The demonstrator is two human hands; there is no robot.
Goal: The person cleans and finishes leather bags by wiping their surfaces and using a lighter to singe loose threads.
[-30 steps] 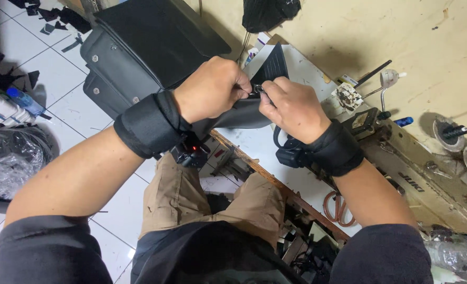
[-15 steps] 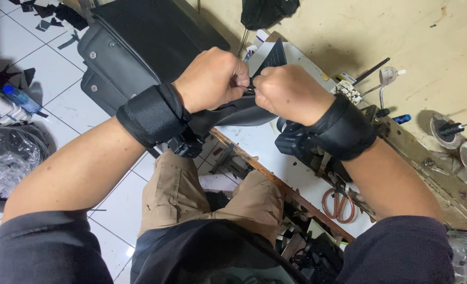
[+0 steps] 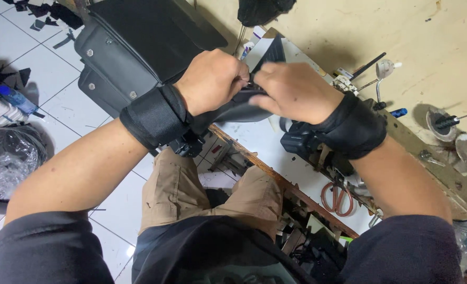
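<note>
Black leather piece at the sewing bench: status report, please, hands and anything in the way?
Left hand and right hand both pinching the black leather piece, knuckles close together. Piece held above the white bench. Nothing blocking.

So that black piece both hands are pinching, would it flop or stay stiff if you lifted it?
Probably floppy: the black piece bends and sags between the left hand and right hand. It looks thin, so likely light. Its smooth sheen suggests it may be a bit slippery.
</note>
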